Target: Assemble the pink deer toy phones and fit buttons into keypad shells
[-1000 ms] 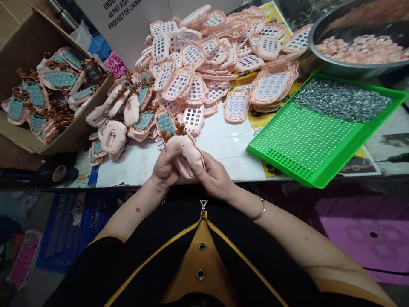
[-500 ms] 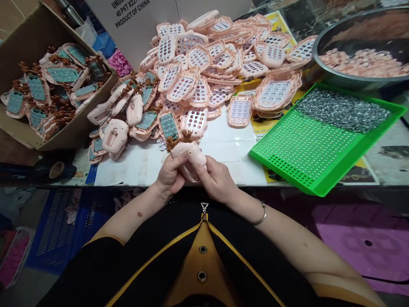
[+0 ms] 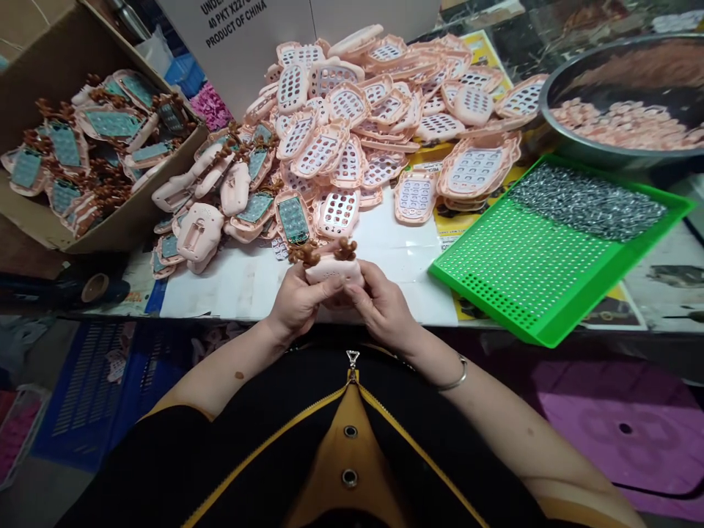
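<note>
Both my hands hold one pink toy-phone shell (image 3: 334, 270) with brown antlers at its top, just above the table's near edge. My left hand (image 3: 298, 302) grips its left side, thumb across the front. My right hand (image 3: 383, 305) is closed on its right side and underside. The shell's lower part is hidden by my fingers. Right behind it lies a heap of pink keypad covers (image 3: 352, 117) and a smaller group of shells with green circuit boards (image 3: 247, 198).
A cardboard box (image 3: 66, 154) of antlered shells stands at the left. A green perforated tray (image 3: 544, 249) with several small metal screws sits at the right, a metal bowl (image 3: 621, 103) of pink parts behind it. White paper (image 3: 236, 286) covers the table front.
The shell has been turned in my hands from tilted upright to lying more level, antlers now pointing away. The view shifted slightly down and left.
</note>
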